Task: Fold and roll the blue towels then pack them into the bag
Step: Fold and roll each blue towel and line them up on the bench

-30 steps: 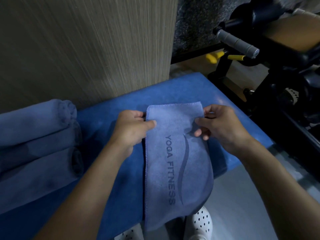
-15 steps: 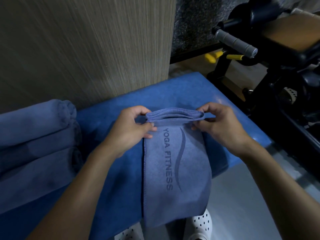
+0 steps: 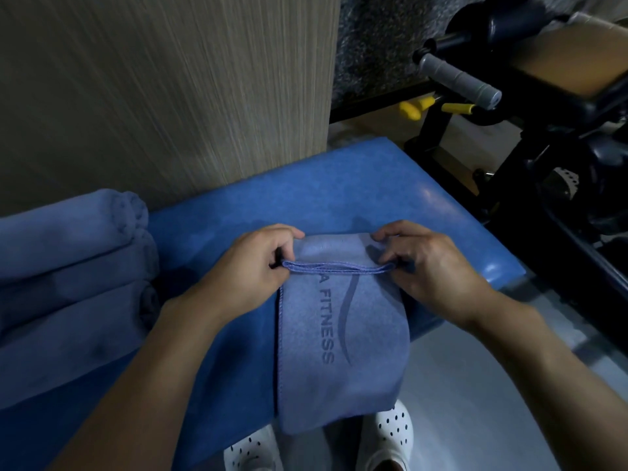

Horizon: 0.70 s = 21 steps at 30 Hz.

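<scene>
On the blue padded bench [image 3: 339, 185], centre: long, narrow, folded blue microfibre towel [image 3: 343, 334] w/ "FITNESS" print, lying flat; its near end hangs over the bench edge.
Left hand [image 3: 251, 263]: thumb + fingers pinch the left corner of the towel's turned-over far end [image 3: 336, 249].
Right hand [image 3: 431, 266]: same on the right corner, so both are clamped on the towel.
Done: folding of this towel looks finished and the first turn of the roll is in. Three rolled blue towels [image 3: 68, 266] are stacked at left, touching each other.
Left to do: nearly the whole length to roll, then packing. Bag not in view.
Long axis: runs from the far side toward the person, across the bench.
Roll axis: crosswise, hand to hand, so the roll prob. travels toward the person.
</scene>
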Each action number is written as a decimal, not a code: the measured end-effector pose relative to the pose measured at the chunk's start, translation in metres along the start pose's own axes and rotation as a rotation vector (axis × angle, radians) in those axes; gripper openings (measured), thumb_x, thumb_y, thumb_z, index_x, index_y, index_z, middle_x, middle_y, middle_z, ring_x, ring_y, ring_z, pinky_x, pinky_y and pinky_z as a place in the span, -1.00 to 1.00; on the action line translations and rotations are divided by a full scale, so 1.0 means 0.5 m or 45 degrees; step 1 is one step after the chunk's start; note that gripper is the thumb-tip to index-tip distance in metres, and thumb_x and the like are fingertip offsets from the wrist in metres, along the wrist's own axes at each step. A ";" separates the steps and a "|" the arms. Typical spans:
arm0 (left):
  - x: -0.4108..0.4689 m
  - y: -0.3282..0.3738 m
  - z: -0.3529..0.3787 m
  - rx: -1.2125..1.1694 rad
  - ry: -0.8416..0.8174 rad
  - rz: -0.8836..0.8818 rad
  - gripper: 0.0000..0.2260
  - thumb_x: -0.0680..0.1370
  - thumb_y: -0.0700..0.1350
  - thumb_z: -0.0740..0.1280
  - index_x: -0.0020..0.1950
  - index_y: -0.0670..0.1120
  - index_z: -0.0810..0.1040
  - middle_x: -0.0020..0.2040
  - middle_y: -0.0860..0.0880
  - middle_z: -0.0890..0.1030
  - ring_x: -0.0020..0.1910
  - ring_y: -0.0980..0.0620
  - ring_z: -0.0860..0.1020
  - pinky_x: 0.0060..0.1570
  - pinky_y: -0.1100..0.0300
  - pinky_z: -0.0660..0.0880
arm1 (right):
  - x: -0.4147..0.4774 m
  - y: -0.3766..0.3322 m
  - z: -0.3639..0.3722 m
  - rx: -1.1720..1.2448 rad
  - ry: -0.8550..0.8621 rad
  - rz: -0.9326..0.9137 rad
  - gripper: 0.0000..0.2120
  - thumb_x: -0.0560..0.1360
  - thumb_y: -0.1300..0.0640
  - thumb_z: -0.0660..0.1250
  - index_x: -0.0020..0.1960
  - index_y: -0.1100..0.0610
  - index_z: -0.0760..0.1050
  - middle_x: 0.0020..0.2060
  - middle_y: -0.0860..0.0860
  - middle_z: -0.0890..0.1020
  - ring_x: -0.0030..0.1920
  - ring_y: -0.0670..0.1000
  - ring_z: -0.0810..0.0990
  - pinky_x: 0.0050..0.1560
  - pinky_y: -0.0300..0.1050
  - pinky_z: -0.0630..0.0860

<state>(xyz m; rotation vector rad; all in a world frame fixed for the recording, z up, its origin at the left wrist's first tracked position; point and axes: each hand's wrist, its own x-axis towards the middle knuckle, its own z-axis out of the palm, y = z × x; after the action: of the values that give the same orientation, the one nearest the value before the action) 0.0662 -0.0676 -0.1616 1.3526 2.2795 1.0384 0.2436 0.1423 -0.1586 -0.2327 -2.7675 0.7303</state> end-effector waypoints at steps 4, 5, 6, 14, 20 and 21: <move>0.004 0.002 0.004 0.056 -0.025 -0.038 -0.60 0.38 -0.43 0.38 -0.32 0.07 0.36 0.19 0.11 0.56 -0.32 0.28 0.48 -0.22 0.21 0.40 | 0.001 -0.003 -0.005 -0.128 -0.015 0.040 -0.82 0.31 0.31 0.47 -0.21 0.05 0.59 0.13 -0.03 0.60 0.06 0.11 0.62 -0.04 0.09 0.56; 0.004 0.002 0.006 0.061 -0.033 -0.044 -0.59 0.38 -0.44 0.38 -0.32 0.07 0.36 0.20 0.10 0.55 -0.31 0.32 0.48 -0.21 0.25 0.39 | 0.002 -0.005 -0.005 -0.147 -0.025 0.039 -0.81 0.31 0.31 0.47 -0.22 0.05 0.59 0.13 -0.04 0.61 0.05 0.12 0.62 -0.05 0.10 0.55; 0.005 0.001 0.007 0.065 -0.043 -0.060 -0.58 0.38 -0.44 0.37 -0.32 0.08 0.36 0.21 0.10 0.54 -0.31 0.34 0.47 -0.20 0.26 0.39 | 0.002 -0.008 -0.005 -0.154 -0.036 0.057 -0.81 0.30 0.31 0.47 -0.22 0.04 0.58 0.13 -0.05 0.61 0.05 0.11 0.62 -0.06 0.11 0.55; 0.002 0.007 0.004 0.143 -0.208 -0.244 -0.63 0.29 0.31 0.22 -0.27 0.00 0.49 0.33 0.17 0.49 0.20 0.42 0.43 0.16 0.06 0.44 | 0.000 0.001 -0.010 0.138 -0.140 0.202 -0.66 0.42 -0.27 0.19 -0.25 -0.03 0.52 0.15 -0.15 0.48 0.17 -0.06 0.51 0.14 0.04 0.46; 0.001 0.013 0.017 0.152 -0.061 -0.147 -0.73 0.42 0.08 0.48 -0.06 0.10 0.42 0.02 0.16 0.52 -0.08 0.21 0.46 -0.02 0.08 0.47 | 0.005 0.018 0.002 0.176 -0.061 0.323 -0.71 0.41 -0.12 0.41 0.02 -0.04 0.41 0.00 -0.04 0.52 0.07 0.04 0.51 0.12 0.15 0.48; 0.002 0.014 0.015 0.147 -0.064 -0.160 -0.65 0.41 0.09 0.49 0.07 0.12 0.40 0.04 0.15 0.51 -0.02 0.18 0.45 0.03 0.10 0.46 | 0.004 0.019 0.001 0.197 -0.102 0.365 -0.61 0.41 -0.08 0.44 0.15 -0.03 0.39 0.04 -0.06 0.52 0.08 0.03 0.50 0.15 0.16 0.47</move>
<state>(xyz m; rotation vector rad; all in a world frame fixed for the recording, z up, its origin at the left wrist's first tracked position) 0.0746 -0.0613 -0.1617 1.2444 2.3850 0.8350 0.2423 0.1507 -0.1632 -0.5880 -2.7653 1.0392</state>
